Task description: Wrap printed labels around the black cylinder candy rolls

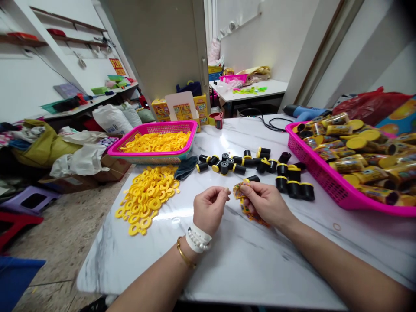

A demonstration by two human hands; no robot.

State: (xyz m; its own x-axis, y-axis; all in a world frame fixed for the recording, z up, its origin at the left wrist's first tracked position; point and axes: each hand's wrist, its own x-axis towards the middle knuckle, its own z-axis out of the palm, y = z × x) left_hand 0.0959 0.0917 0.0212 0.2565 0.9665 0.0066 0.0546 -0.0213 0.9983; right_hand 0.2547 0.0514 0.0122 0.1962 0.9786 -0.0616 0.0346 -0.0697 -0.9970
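My right hand [264, 201] pinches a strip of colourful yellow-and-orange printed labels [239, 190], whose lower part hangs to the tabletop. Just left of it, my left hand [209, 208] is closed, thumb against fingertips; anything held there is too small to make out. The two hands are a little apart. Behind the right hand's fingers, a black cylinder with a yellow end [251, 179] lies on the table. Several more black cylinders with yellow rims [294, 174] stand or lie beyond the hands. A pile of flat yellow rings [149, 195] is spread to the left.
A pink basket [152, 153] of yellow rings stands at the back left, with a dark cloth [186, 168] near it. At right, another pink basket [328, 186] holds many labelled tubes. Behind are a blue heat gun [305, 112], a red tape dispenser [217, 120] and printed boxes [201, 108].
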